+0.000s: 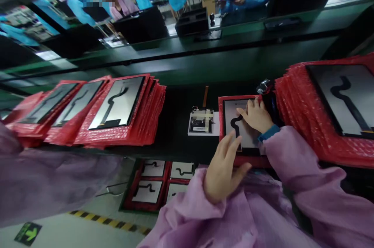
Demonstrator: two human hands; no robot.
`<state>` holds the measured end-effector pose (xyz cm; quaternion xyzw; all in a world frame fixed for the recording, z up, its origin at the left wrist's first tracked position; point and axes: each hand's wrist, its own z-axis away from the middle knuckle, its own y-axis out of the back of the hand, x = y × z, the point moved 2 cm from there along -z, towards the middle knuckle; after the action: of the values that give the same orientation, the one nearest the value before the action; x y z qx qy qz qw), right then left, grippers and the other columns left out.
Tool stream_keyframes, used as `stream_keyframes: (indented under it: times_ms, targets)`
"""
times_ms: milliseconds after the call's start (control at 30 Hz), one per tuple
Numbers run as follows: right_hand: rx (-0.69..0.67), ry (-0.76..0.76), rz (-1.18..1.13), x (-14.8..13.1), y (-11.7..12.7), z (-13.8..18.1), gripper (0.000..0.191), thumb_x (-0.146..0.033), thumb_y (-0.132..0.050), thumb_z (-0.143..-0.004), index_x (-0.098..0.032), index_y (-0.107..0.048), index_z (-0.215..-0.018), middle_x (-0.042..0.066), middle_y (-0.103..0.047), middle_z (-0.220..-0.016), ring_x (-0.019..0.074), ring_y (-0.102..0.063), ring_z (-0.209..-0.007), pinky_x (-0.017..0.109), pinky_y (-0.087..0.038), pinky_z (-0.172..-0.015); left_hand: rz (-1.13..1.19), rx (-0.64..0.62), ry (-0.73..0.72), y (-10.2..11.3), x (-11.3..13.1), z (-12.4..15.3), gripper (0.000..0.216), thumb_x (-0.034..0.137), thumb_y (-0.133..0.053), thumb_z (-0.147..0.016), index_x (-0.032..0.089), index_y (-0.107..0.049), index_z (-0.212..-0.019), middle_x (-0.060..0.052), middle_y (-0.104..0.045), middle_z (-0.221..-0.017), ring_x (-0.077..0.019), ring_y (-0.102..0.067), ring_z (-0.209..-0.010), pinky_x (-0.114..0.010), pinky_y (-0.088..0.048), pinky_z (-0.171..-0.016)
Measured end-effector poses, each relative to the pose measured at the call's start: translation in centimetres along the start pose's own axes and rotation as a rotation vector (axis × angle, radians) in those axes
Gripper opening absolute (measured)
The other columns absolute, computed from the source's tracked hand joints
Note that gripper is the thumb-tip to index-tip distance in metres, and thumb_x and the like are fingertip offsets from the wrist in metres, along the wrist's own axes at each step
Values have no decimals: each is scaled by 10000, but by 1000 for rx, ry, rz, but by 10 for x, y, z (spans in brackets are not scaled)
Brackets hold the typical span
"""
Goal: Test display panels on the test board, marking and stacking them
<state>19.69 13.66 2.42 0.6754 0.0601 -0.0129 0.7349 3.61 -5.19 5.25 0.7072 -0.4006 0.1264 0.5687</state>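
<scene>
Dark-edged grey screen panel [247, 135], curving black ribbon [234, 124], right fingers [256, 102] spread over panel, left fingers [232, 148] loosely parted, both empty

1. Sign [28, 233] on the floor [55, 236], well left of the left hand's [223, 174] fingers and lower in view: a green arrow on a dark ground, the only sign that reads clearly.
2. Striped tape [109, 221] on that floor, left of and below the same fingers: black and yellow bands, wordless.
3. White label [200, 129] on the circuit board [195, 123], left of the left fingertips: too small to read.
4. Tiny print [240, 104] on the panel [248, 139], just beyond the right hand's [258, 115] thumb tip: illegible.
</scene>
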Motion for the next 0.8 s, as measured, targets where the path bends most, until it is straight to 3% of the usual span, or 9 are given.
stream_keyframes:
  times_ms: [67, 167, 300, 433, 567, 700, 800]
  targets:
    - [-10, -12, -3, -3, 0, -5, 851, -571, -406, -1012, 125, -374, -1502, 409, -302, -1549, 539, -345, -1444, 557, -337, -1163, -186, 59, 54, -34, -28, -7, 570, 297, -501, -1027, 94, -368, -1542, -270, -538, -1492, -368, -513, -1431, -557, -554, -1088]
    - [-27, -17, -10, -8, 0, -14, 939, -629, -402, -995, 163, -347, -1496, 435, -293, -1536, 554, -347, -1435, 583, -343, -1149, -319, 107, 72, -69, -49, 0, 520, 185, -466, -1021, 53, -385, -1517, -262, -580, -1459, -343, -557, -1397, -503, -564, -1098]
    - [-10, -1, -65, -6, -1, -30, 957, -654, -386, -989, 168, -373, -1478, 433, -313, -1527, 554, -363, -1425, 601, -359, -1133, -373, 107, 69, -79, -56, 3, 520, 160, -461, -1017, 19, -395, -1513, -265, -566, -1477, -335, -527, -1427, -487, -544, -1124]
    - [138, 84, -217, 4, -9, -33, 868, -616, -305, -1017, 122, -446, -1451, 388, -370, -1525, 490, -355, -1460, 604, -342, -1165, -327, 81, 49, -53, -62, -16, 461, 168, -485, -1008, 10, -494, -1440, -242, -634, -1403, -319, -614, -1328, -446, -562, -1087]
    - [217, 283, -279, 11, -16, -17, 776, -522, -401, -1008, 62, -400, -1520, 296, -308, -1612, 404, -218, -1564, 562, -220, -1281, -180, -35, -72, -4, -89, -64, 322, 285, -498, -1031, 148, -629, -1291, -138, -735, -1223, -241, -692, -1161, -393, -567, -1039]
    - [76, 429, -256, 9, -20, -1, 922, -583, -620, -900, -11, -356, -1573, 249, -310, -1631, 384, -233, -1569, 533, -237, -1299, -315, 164, 177, 31, -148, -132, 351, 357, -543, -1009, 118, -634, -1251, -203, -666, -1289, -329, -596, -1257, -532, -467, -1107]
    - [47, 444, -204, 7, -19, 5, 967, -569, -686, -868, -15, -342, -1583, 267, -283, -1636, 395, -254, -1561, 546, -254, -1290, -349, 131, 328, 27, -187, -166, 495, 403, -639, -953, 80, -573, -1323, -251, -626, -1299, -401, -540, -1279, -606, -444, -1075]
